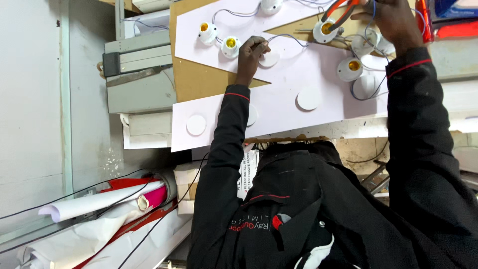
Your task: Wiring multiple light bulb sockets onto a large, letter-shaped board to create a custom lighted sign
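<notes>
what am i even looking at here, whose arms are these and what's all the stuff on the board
This is one picture from a camera worn on a person's head, looking down past their dark jacket at their own two bare hands. There is no machine here.

In front of them lies a white board over brown cardboard. On it sit several white lamp holders with brass-coloured centres, joined by thin wires, plus flat white discs.

The left hand rests on the board beside one lamp holder, fingers pinched at a wire. The right hand is at the far edge, by orange-handled pliers and more wire; whether it grips the pliers is unclear.

Lower left, rolled sheets lie off the bench.
</notes>
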